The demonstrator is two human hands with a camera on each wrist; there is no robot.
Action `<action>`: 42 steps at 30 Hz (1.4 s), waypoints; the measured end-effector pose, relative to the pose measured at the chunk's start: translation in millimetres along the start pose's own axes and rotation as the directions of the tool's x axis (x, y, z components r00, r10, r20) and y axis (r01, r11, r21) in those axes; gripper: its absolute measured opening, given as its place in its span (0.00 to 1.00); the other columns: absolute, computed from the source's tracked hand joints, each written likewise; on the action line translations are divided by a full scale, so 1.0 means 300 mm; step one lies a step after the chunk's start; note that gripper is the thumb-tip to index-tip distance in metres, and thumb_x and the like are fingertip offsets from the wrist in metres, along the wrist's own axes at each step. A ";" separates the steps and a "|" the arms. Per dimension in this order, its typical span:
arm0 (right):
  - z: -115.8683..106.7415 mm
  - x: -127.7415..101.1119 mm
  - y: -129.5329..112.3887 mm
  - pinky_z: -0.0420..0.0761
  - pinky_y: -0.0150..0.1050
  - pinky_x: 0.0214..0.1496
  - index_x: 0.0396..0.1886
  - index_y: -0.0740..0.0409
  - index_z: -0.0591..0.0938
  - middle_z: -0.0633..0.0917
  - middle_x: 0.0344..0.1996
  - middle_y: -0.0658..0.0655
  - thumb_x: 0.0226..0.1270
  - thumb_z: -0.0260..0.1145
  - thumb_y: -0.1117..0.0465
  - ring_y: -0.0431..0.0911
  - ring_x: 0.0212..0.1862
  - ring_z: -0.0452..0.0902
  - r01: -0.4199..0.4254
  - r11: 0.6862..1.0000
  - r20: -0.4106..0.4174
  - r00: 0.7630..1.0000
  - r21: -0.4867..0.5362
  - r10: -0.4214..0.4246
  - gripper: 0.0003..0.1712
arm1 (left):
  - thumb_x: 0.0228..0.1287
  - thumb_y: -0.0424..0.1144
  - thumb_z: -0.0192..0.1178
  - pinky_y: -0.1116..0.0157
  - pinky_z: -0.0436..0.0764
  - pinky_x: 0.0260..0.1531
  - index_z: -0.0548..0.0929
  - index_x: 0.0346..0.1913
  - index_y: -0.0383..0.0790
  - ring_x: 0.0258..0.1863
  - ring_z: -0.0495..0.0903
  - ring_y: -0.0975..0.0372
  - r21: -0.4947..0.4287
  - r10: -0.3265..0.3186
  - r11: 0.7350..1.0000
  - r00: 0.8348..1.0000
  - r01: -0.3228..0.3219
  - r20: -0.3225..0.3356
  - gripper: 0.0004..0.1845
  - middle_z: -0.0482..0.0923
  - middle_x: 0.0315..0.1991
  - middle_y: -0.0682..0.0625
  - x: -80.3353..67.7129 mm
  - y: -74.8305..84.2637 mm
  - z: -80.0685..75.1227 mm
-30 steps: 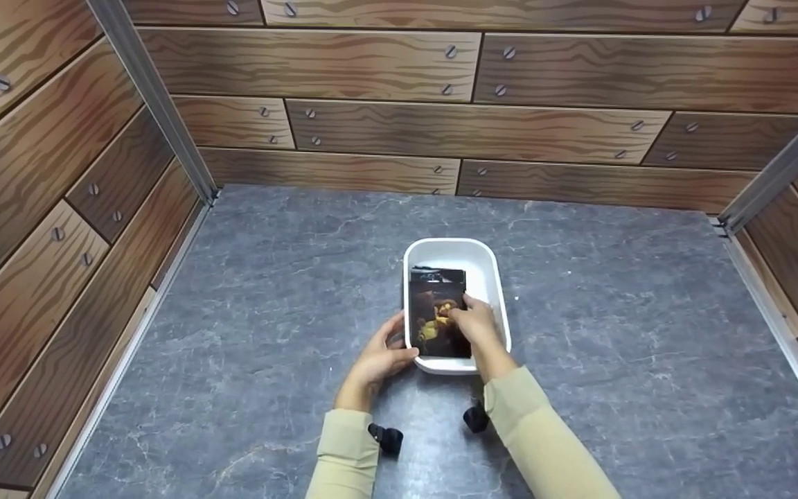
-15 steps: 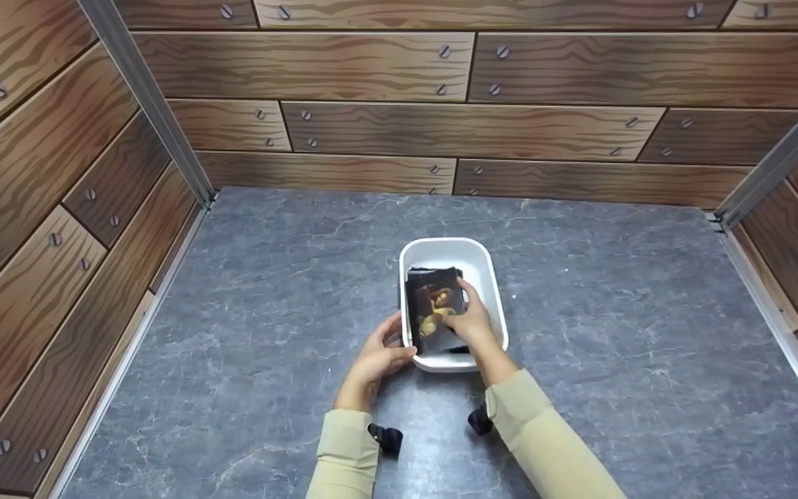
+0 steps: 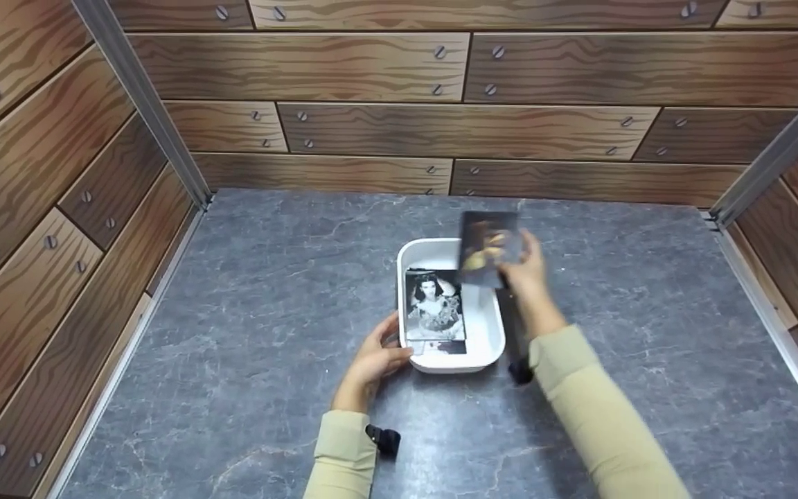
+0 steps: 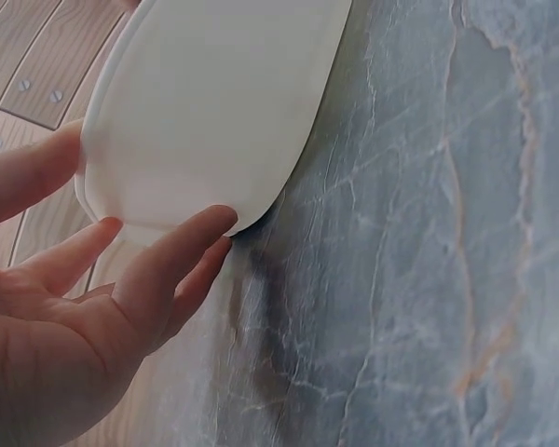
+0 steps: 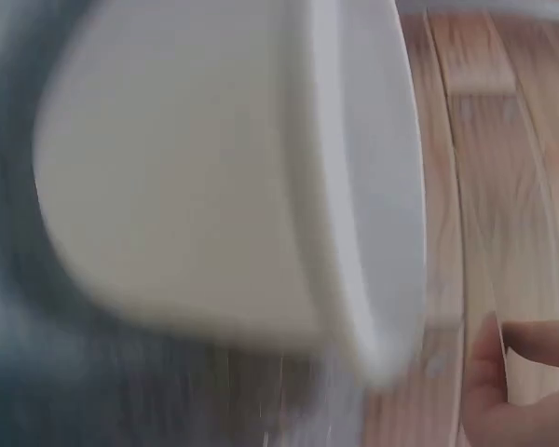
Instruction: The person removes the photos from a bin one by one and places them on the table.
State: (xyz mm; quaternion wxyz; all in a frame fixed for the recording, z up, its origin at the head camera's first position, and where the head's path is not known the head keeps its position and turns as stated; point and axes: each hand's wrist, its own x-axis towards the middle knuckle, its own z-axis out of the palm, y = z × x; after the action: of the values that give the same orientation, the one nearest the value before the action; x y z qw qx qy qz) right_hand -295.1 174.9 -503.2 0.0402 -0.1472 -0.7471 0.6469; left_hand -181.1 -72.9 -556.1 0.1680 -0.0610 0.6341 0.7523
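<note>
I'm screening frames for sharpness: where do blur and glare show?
Head view: right hand and held card blurred, glare on the tabletop near the bottom edge; right wrist view: white tray smeared; left wrist view: left hand fairly sharp.

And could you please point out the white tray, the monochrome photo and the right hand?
White tray (image 3: 482, 327), head view: bare inside floor.
Monochrome photo (image 3: 435, 306), head view: middle of its print.
Right hand (image 3: 530, 274), head view: middle of the hand.
</note>
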 end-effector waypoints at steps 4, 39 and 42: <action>-0.110 0.120 0.043 0.76 0.38 0.60 0.76 0.57 0.53 0.60 0.71 0.70 0.57 0.59 0.80 0.58 0.67 0.61 -0.094 0.995 -0.052 0.994 0.033 0.096 0.48 | 0.54 0.19 0.57 0.70 0.83 0.38 0.54 0.75 0.34 0.60 0.74 0.45 0.002 -0.002 1.000 1.000 0.002 0.003 0.44 0.56 0.72 0.31 -0.006 -0.004 -0.008; -0.243 0.165 0.223 0.57 0.59 0.72 0.72 0.65 0.59 0.57 0.68 0.76 0.66 0.64 0.50 0.68 0.71 0.49 -0.218 0.827 -0.214 0.969 -0.519 0.121 0.42 | 0.55 0.19 0.58 0.67 0.85 0.41 0.53 0.75 0.35 0.61 0.73 0.44 -0.017 -0.007 1.000 1.000 0.007 0.017 0.44 0.54 0.72 0.30 -0.009 -0.003 -0.005; -0.243 0.177 0.173 0.52 0.56 0.76 0.77 0.61 0.50 0.51 0.73 0.74 0.66 0.62 0.48 0.66 0.74 0.43 -0.235 0.883 -0.204 0.965 -0.407 0.163 0.48 | 0.55 0.20 0.58 0.68 0.84 0.40 0.54 0.75 0.35 0.61 0.73 0.44 -0.017 -0.001 1.000 1.000 0.001 0.005 0.43 0.55 0.72 0.31 -0.008 -0.005 -0.007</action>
State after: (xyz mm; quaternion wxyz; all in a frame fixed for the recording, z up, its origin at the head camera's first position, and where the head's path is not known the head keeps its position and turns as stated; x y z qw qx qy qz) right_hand -318.9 265.1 -549.2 0.0016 -0.2812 -0.8456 0.4537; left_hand -178.5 -75.2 -557.2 0.1695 -0.0608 0.6274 0.7576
